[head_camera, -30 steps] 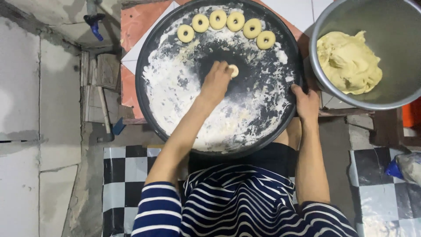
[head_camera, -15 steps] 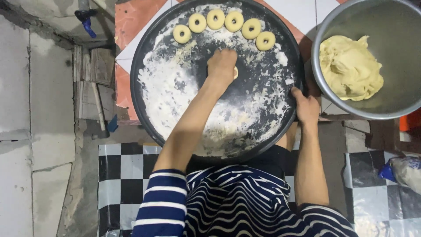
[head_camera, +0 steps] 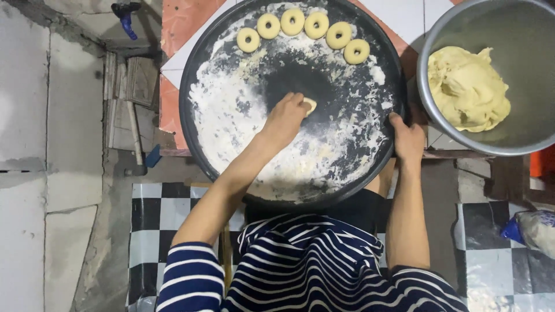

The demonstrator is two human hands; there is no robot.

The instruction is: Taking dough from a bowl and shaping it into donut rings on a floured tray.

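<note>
- Since the earlier frame the left hand has drawn back from the tray's middle toward its lower left; the right hand stays on the tray rim.
- Left fingers are curled narrow over a small piece of dough; only its pale edge peeks out past the knuckles, in the bare dark patch near the centre of the round dark tray.
- Right fingers hook over the tray's right edge, closed on the rim.
- Handling, as judged: the dough piece looks soft, light, easily dented; the flour should keep it from sticking. Best taken by its sides with light fingertips.
- Five dough rings sit in an arc along the far rim, near one another.
- A metal bowl just right of the tray holds a dough mass.
- Hidden: the piece's shape under the hand; the bowl's right side is cut off; the blue object at top left is unclear.
</note>
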